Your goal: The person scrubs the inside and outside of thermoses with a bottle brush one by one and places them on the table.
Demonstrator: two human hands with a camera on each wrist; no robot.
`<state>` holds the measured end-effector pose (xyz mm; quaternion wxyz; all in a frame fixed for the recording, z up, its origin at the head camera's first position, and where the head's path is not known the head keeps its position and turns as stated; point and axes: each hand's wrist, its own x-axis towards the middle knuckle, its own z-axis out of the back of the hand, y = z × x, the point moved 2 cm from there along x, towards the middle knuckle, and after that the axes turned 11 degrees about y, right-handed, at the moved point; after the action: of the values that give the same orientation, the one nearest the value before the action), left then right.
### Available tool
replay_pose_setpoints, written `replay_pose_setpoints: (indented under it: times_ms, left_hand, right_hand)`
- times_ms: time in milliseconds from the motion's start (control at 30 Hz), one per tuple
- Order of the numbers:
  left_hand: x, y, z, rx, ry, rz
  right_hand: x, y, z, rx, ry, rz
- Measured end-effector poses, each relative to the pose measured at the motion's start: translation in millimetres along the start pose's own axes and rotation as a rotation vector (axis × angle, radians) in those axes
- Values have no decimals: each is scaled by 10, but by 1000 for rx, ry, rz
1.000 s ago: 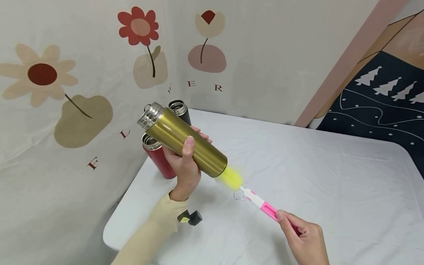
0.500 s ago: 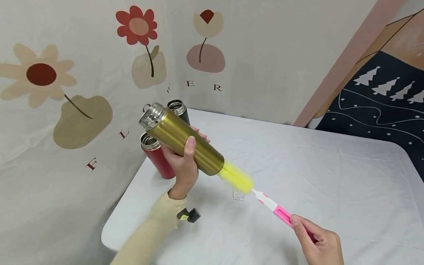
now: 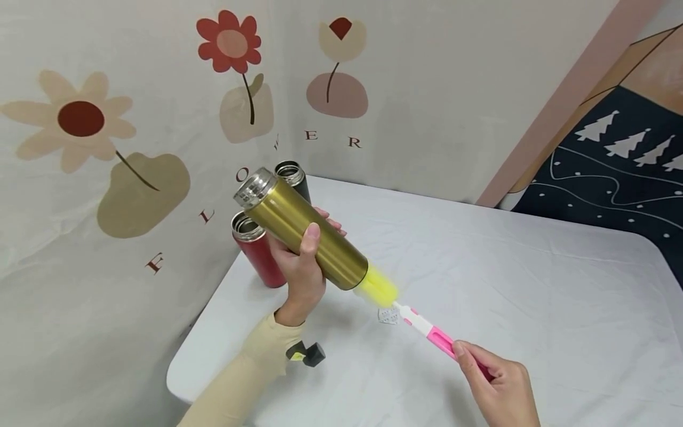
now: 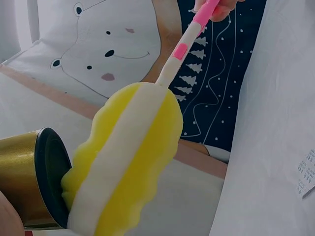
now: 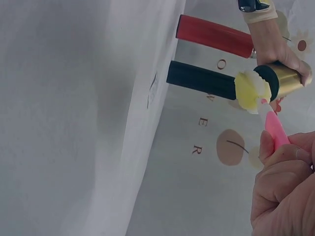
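Observation:
In the head view my left hand grips a gold thermos bottle around its middle. The bottle tilts, its open steel mouth at the upper left and its base at the lower right. My right hand holds the pink and white handle of a bottle brush. Its yellow and white sponge head lies against the dark base of the bottle in the left wrist view, outside it. Fingers wrap the pink handle end in the right wrist view.
Behind the gold bottle stand a red bottle and a black bottle, both uncapped. A small printed paper lies on the white-covered table. Patterned cloth walls rise along its left and back edges.
The brush and right hand move down and right away from the base, then back up and left towards it. The left hand keeps its grip on the bottle, shifting only slightly.

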<state>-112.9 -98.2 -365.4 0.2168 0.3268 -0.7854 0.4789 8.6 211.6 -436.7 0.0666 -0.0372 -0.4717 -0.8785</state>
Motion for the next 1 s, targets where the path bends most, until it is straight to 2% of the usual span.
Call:
replay_pose_setpoints:
  times_ms: [233,467,633,800,900,1000]
  left_hand:
    - [28,51,17,63,15,-71]
    - [44,100,63,98,40,-109]
    - [34,70,50,72,57,-78]
    - [-28,31,0,28,58,-19]
    - [-50,29,-34,20,68,5]
    - [-54,37,-55,37,89,-9]
  right_hand:
    - [-75,1,-31,30,-3,67]
    - [-132,3,97,22,-65,38]
    - [-87,-39,171,24,-90,-22]
    - [7,-57,161,4,-59,-51]
    - [53,-57,104,8,-31,-30]
    - [72,-37,39,6,-10,12]
